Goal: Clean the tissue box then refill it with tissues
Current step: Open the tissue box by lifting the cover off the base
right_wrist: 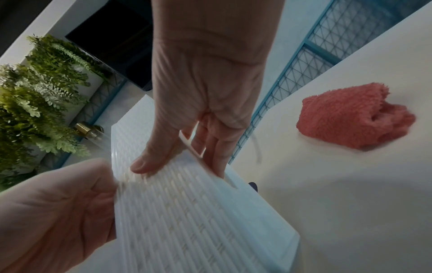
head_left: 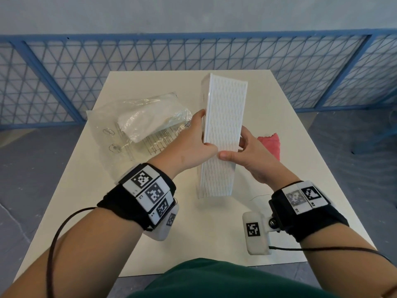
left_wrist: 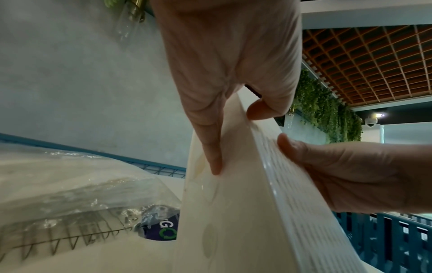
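- Two hands hold one white tissue box [head_left: 223, 134] up above the middle of the worktop [head_left: 268, 229]. The box is tipped on its side, with its bumpy wall facing up.
- On the left lies a clear bag of tissues [head_left: 148, 119]. It is near the box but not touching it. If the box swings that way, it may knock the bag toward the worktop's left edge.
- Next comes the left hand [head_left: 193, 145]. Its fingers [left_wrist: 210, 151] and thumb pinch the left edge of the box, with one finger flat on the smooth wall. That wall looks slick, so the hand could slip.
- Then comes the right hand [head_left: 251, 160]. Its thumb presses the bumpy wall and its fingers [right_wrist: 215, 147] reach into a slot on the far side. If the box twists, those fingers could get stuck or pinched.
- On the far right sits a pink cloth [head_left: 270, 145], by itself on the worktop. I think the box may drop if one hand lets go to get it.
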`<state>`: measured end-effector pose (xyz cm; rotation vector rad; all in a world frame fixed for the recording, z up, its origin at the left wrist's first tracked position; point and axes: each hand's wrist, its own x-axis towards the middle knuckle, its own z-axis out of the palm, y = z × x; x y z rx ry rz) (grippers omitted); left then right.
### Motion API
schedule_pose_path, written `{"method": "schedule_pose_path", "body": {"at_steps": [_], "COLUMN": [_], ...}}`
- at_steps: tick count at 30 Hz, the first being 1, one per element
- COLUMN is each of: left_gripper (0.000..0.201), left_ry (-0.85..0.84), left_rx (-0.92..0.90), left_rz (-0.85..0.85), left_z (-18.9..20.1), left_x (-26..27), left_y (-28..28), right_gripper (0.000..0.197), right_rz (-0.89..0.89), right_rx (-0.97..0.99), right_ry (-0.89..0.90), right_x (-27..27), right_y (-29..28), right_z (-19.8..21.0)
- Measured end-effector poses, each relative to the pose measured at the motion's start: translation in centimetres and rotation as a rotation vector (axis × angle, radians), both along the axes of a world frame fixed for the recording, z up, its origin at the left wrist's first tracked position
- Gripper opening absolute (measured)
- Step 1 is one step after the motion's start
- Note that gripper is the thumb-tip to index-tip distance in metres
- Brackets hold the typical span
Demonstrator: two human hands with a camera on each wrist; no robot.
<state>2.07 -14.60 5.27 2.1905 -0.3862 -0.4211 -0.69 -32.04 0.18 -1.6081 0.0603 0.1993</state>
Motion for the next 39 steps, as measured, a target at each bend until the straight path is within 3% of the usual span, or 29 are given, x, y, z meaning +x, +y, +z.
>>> {"method": "schedule_pose_path", "body": {"at_steps": [23, 27, 28, 30, 33, 35, 39], "left_gripper": [0.085, 0.088, 0.088, 0.089, 0.087, 0.086, 0.078], "left_ry": [-0.087, -0.216, -0.246, -0.277, -0.323, -0.391, -0.438], "left_rx": [-0.082, 0.058, 0.097, 0.121, 0.189, 0.270, 0.284], "left_rz": [-0.033, -0.132, -0.142, -0.123, -0.060, -0.043, -0.084], "left_z": [-0.6, -0.7, -0.8, -0.9, -1.0, -1.2, -1.5], "left_x": [-0.1, -0.2, -0.3, -0.2, 0.1, 0.1, -0.2], "left_y": [0.4, 0.4, 0.4, 0.3, 0.2, -0.2, -1.0], "right_gripper": [0.085, 0.058, 0.068, 0.089, 0.091, 0.095, 0.076], "right_rz": [0.007, 0.036, 0.032, -0.087, -0.275, -0.254, -0.351], "right_rx": [0.041, 0.059, 0.086, 0.116, 0.141, 0.114, 0.109], "right_ry": [-0.047, -0.037, -0.017, 0.031, 0.023, 0.003, -0.042], "right_x": [-0.2, -0.2, -0.1, 0.3, 0.5, 0.6, 1.0], "right_y": [-0.4, -1.0, -1.3, -1.6, -1.5, -1.0, -0.2], "right_z": [0.0, 1.4, 1.6, 2.1, 2.3, 2.1, 2.0]}}
